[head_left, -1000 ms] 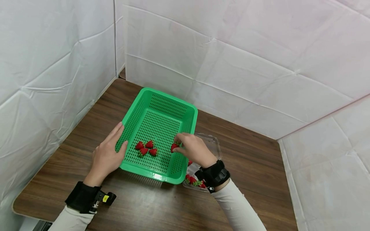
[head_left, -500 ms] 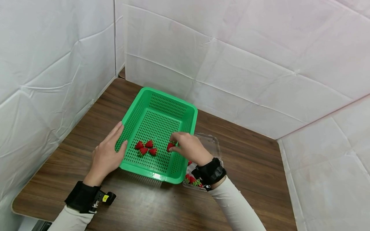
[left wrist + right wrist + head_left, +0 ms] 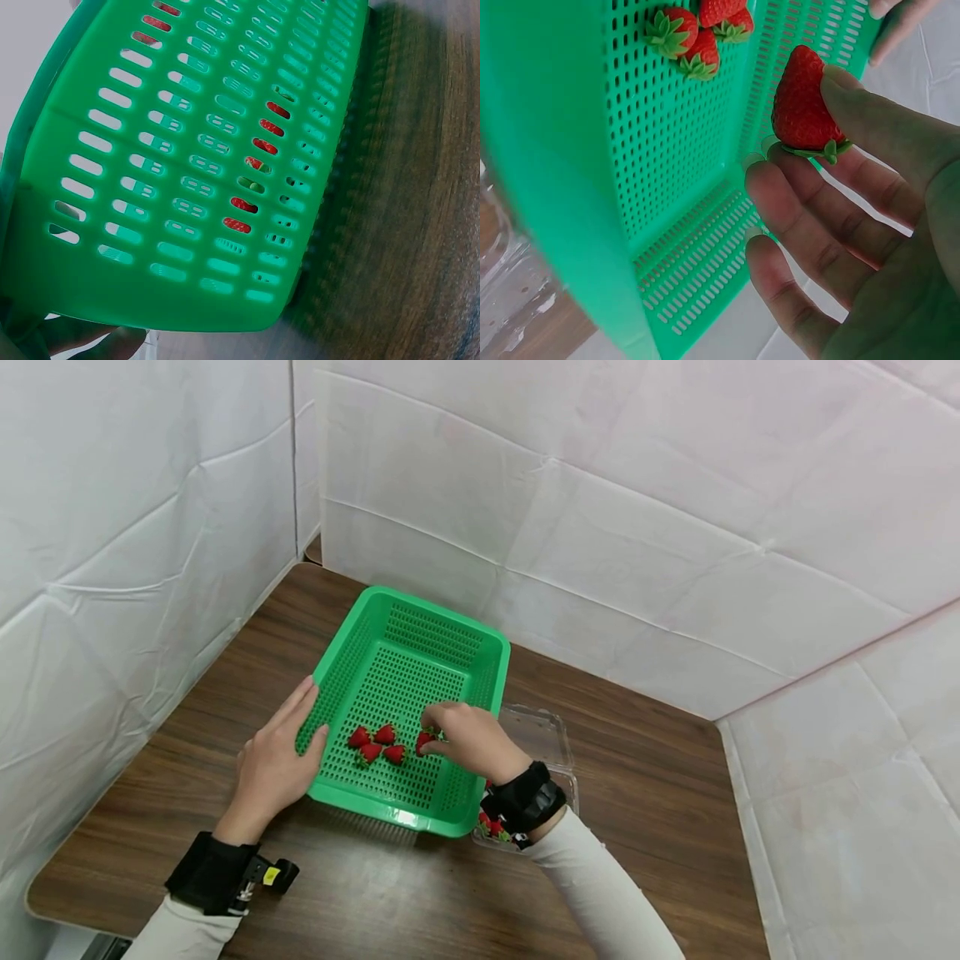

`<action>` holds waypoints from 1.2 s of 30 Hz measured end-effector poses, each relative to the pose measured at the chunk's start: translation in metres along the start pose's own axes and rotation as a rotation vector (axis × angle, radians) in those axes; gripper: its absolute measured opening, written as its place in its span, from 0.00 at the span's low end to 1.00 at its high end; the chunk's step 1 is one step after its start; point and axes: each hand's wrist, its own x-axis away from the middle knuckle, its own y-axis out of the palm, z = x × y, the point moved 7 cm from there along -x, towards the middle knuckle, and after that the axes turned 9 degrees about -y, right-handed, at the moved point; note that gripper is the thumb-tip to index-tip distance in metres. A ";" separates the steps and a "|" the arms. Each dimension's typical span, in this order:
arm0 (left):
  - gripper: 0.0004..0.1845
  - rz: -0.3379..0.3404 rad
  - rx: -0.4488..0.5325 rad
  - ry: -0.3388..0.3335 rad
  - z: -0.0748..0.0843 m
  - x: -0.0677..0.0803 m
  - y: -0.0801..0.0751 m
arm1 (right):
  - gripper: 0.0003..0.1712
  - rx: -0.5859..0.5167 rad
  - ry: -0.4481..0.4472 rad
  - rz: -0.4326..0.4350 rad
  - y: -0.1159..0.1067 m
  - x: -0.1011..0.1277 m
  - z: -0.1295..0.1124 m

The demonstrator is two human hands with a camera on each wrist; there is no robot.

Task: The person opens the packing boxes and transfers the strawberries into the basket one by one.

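Note:
The left hand (image 3: pixel 277 758) holds the left rim of a green perforated plastic basket (image 3: pixel 408 818), its fingers along the outside and its thumb over the edge. Between the thumb and fingers of the right hand (image 3: pixel 476 739) is a red strawberry (image 3: pixel 802 101) with a green leafy cap, held inside the basket just above its floor. Several other strawberries (image 3: pixel 370 753) lie together on that floor, to the left of the pinched one. Through the slots in the left wrist view, bits of red strawberry (image 3: pixel 264 146) show.
A clear plastic clamshell box (image 3: pixel 536 735) stands open to the right of the basket, with strawberries (image 3: pixel 491 825) in its near half, partly hidden by the right wrist. Everything sits on a brown wood-grain table (image 3: pixel 637 777). White sheeted walls (image 3: pixel 600 568) enclose its left, back and right.
The right hand has moved left across the basket with the strawberry, closer to the group on the floor. The left hand and the basket have stayed nearly still.

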 end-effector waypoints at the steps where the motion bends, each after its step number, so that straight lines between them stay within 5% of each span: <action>1: 0.30 -0.003 -0.001 -0.003 0.000 0.000 0.000 | 0.14 0.012 -0.006 -0.009 0.001 -0.002 -0.001; 36: 0.31 -0.011 0.002 -0.004 0.000 0.000 0.000 | 0.19 0.135 -0.055 -0.244 0.035 -0.048 -0.024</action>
